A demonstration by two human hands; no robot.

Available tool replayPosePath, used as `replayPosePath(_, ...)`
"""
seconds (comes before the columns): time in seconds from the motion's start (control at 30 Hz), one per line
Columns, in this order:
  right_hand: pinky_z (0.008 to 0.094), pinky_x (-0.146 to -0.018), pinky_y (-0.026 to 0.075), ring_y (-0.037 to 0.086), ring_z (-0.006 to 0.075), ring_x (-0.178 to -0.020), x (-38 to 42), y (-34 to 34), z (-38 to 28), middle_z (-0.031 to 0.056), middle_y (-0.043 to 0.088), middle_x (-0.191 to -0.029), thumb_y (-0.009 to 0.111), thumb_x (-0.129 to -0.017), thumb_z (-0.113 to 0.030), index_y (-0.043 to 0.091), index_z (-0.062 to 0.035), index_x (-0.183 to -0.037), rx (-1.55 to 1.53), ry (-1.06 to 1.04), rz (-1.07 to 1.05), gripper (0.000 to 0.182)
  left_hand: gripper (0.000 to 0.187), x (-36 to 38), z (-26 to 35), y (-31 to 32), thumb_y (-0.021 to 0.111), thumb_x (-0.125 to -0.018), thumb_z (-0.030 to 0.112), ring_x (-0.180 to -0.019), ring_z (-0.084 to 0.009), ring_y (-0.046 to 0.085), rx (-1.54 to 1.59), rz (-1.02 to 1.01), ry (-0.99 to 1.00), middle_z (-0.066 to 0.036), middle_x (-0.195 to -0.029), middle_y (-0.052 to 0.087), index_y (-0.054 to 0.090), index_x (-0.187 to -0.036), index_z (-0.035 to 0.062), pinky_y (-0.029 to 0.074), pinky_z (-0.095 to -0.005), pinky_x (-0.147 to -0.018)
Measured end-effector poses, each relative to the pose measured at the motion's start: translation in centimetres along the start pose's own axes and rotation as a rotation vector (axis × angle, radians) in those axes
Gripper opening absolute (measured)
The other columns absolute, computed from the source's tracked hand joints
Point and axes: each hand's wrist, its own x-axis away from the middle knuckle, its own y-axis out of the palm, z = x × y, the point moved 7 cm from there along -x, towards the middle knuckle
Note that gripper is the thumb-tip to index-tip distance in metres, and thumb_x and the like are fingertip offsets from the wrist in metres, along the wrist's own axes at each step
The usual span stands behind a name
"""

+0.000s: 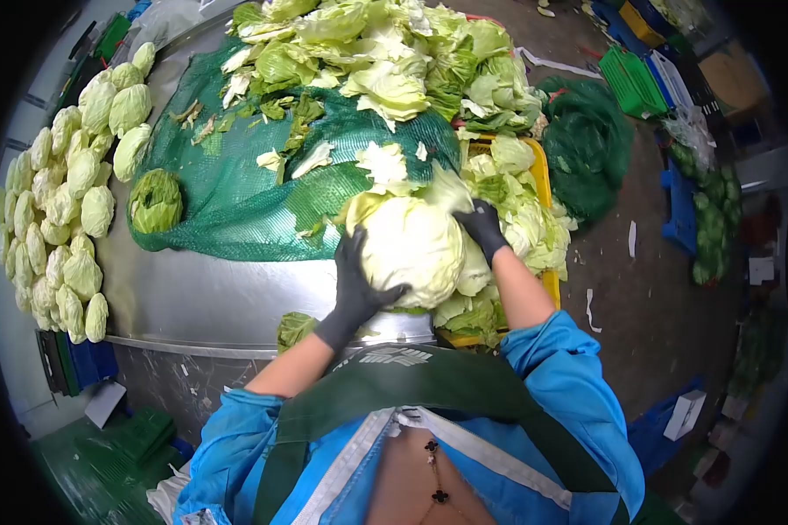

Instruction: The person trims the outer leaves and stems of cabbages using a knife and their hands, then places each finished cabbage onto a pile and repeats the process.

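A pale green cabbage head [411,245] is held over the near edge of the steel table [210,302]. My left hand [356,289], in a black glove, cups it from the left and below. In a matching black glove, my right hand [483,229] grips its upper right side, where a loose outer leaf sticks up. Under my right forearm stands a yellow crate [547,280] filled with loose cabbage leaves.
Green mesh netting [236,184] covers the table, with a heap of trimmed leaves [385,61] at the far side. Several trimmed cabbages [70,192] line the table's left edge. One dark green cabbage [155,201] lies on the mesh. More netting [587,144] and green and blue crates [635,79] lie on the floor right.
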Motion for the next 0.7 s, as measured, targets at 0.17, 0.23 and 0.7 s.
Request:
replayPosePath(0.17,0.0351,-0.079,0.048,0.061,0.0328,-0.094,7.0,-6.1,-3.5,0.0208,0.061,-0.106,0.073,-0.074,-0.026,0.052,-0.0030,-0.119,0.033,0.002,0.155,0.055,0.109,-0.9,-0.5,-3.9,0.083,-0.050,0.047,-0.120,-0.0415,0.034,-0.169,-0.344,-0.229,-0.028,-0.130,0.034,0.031,-0.137,0.0068,0.031,-0.0499,-0.098)
replayPosePath(0.23,0.0359,-0.076,0.047,0.061,0.0328,-0.089,9.8,-6.1,-3.0,0.0205,0.062,-0.101,0.060,-0.085,-0.017,0.047,-0.0028,-0.126,-0.184,-0.062,0.179,0.045,0.105,-4.9,3.8,-4.2,0.082,-0.051,0.047,-0.114,-0.0440,0.040,-0.330,-0.208,0.188,-0.030,-0.125,0.039,0.033,-0.138,0.0145,0.035,-0.0485,-0.095)
replayPosePath(0.7,0.0426,-0.049,0.042,0.052,0.0349,-0.058,21.0,-2.6,-9.4,0.0220,0.052,-0.077,0.048,-0.091,-0.015,0.017,-0.0052,-0.143,0.154,-0.248,0.148,0.061,0.103,-7.3,3.0,2.1,0.075,-0.058,0.055,-0.107,-0.0409,0.046,-0.268,-0.438,-0.148,-0.026,-0.117,0.044,0.028,-0.139,0.0119,0.040,-0.0457,-0.091)
